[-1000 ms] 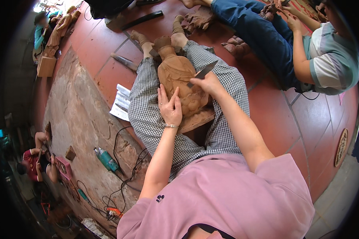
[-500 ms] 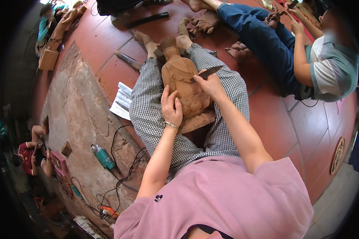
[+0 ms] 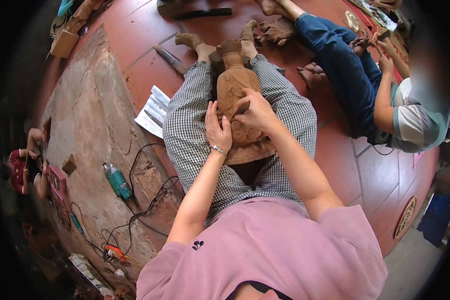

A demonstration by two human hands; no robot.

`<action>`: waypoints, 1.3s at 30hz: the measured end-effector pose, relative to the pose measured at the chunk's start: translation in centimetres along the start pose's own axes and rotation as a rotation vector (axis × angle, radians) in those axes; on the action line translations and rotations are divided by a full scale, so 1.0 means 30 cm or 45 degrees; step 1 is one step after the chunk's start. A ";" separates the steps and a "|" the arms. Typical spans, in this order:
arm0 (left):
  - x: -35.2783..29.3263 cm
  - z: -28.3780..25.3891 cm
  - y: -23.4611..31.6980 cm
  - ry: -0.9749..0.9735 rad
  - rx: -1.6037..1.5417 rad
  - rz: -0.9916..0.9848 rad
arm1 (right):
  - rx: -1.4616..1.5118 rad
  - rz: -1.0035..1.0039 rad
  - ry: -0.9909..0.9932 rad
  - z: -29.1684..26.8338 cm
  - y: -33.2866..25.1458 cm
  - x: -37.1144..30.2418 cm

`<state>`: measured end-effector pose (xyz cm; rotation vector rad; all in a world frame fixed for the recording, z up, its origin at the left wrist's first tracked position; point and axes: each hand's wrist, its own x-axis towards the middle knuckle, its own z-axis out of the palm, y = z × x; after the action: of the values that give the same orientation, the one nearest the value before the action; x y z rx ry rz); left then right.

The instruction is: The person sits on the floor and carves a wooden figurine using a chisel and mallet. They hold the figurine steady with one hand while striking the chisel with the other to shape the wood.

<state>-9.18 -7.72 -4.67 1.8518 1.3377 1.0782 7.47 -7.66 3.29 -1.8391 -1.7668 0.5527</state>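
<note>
A brown carved wooden figure (image 3: 237, 80) lies between my legs. Its flat base (image 3: 247, 154) is toward me and its narrower end is by my feet. Against the left side of its lower part, my left hand (image 3: 219, 129) rests with fingers stretched out. My right hand (image 3: 257, 112) is over the middle of the carving, closed on a dark flat piece (image 3: 243, 107). Only a small end of that piece shows between thumb and fingers, so its kind is unclear.
On the left lie a green power tool (image 3: 117, 181) with black cords and a white sheet (image 3: 154, 112). A long chisel-like tool (image 3: 170, 59) is beside my left foot. Reddish carved pieces (image 3: 312, 75) sit at right, near a co-worker's legs (image 3: 335, 70). Another person (image 3: 20, 170) sits far left.
My right hand has turned and shifted down toward the figure's middle; the dark piece, earlier sticking out to the right, is now mostly hidden. My left hand stays at the figure's side. The view has shifted.
</note>
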 end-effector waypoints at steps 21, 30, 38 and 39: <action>0.001 -0.005 0.002 0.019 -0.031 -0.013 | 0.011 -0.037 -0.099 -0.080 0.013 0.153; 0.006 -0.009 0.000 0.005 -0.060 -0.028 | 0.943 -0.271 -0.482 -0.049 0.169 0.107; 0.006 -0.024 0.001 -0.039 -0.073 -0.072 | 0.728 -0.551 -0.636 -0.057 0.157 0.170; 0.008 -0.026 0.006 -0.044 -0.083 -0.080 | 0.712 -0.621 -0.617 -0.051 0.165 0.177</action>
<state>-9.73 -7.52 -4.08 1.7617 1.3171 1.0406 12.63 -2.56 1.73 -0.8984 -1.9929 1.2073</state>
